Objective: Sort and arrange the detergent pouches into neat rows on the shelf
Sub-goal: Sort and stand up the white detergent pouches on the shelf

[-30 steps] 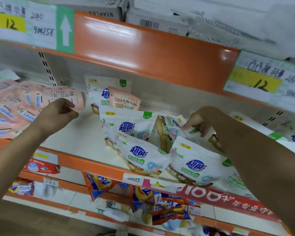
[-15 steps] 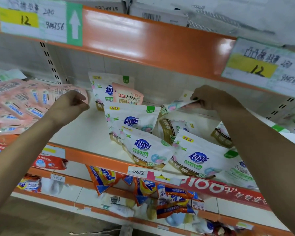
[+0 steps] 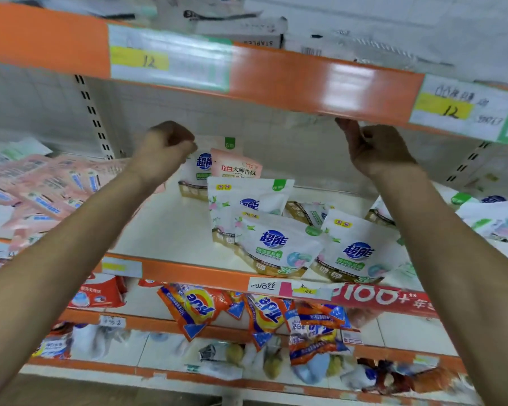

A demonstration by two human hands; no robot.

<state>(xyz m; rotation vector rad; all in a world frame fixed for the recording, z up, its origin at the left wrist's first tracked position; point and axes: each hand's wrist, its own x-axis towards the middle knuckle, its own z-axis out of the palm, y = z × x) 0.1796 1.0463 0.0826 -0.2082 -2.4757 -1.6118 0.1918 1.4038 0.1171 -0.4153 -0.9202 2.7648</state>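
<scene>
Left hand was curled in a fist, nothing showing in it. Right hand was up under the upper shelf rail; could not tell its grip. White detergent pouches leaned loosely at the front edge of the shelf. A forearm passing low would likely knock them off. One pink pouch sat among them at the back.
</scene>
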